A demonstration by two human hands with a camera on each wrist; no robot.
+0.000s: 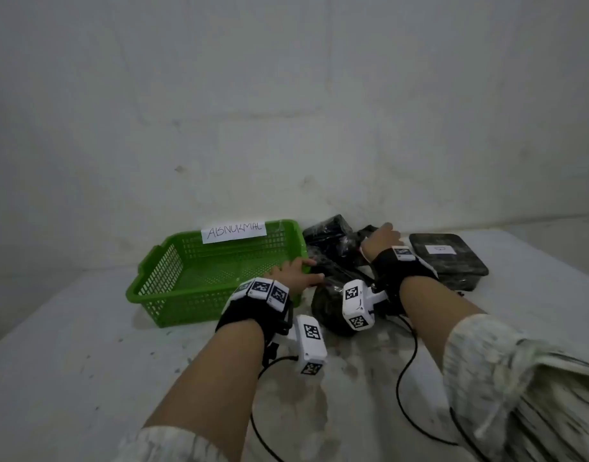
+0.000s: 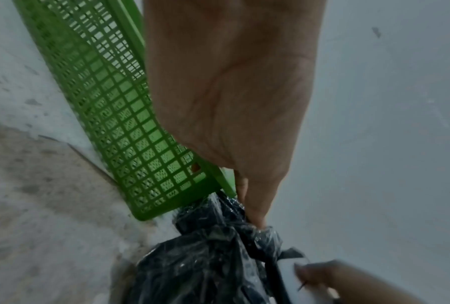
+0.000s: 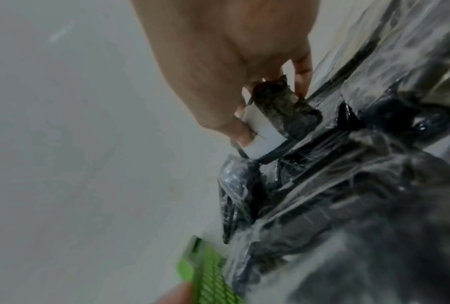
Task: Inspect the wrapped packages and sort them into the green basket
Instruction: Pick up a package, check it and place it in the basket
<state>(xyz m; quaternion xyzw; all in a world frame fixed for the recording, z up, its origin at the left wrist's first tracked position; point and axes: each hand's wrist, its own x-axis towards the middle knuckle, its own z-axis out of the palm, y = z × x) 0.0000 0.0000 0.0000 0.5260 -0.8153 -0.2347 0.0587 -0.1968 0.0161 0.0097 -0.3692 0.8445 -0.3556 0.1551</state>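
The green basket (image 1: 186,306) stands empty on the table, a handwritten paper label on its far wall. Several black packages in clear film lie in a heap just right of it. My left hand (image 1: 299,271) reaches over the basket's right corner, and its straight fingers (image 2: 254,214) touch the crinkled top of a wrapped package (image 2: 206,246). My right hand (image 1: 383,233) is farther back in the heap. There its thumb and fingers (image 3: 303,67) pinch a small black package (image 3: 283,109) that bears a white label. The basket wall (image 2: 120,115) runs along my left palm.
A flat square package with a white label (image 1: 449,261) lies at the right of the heap, and a bulky one (image 1: 329,305) sits nearest me. A bare wall stands close behind. Black cables trail from both wrists across the stained table (image 1: 86,361).
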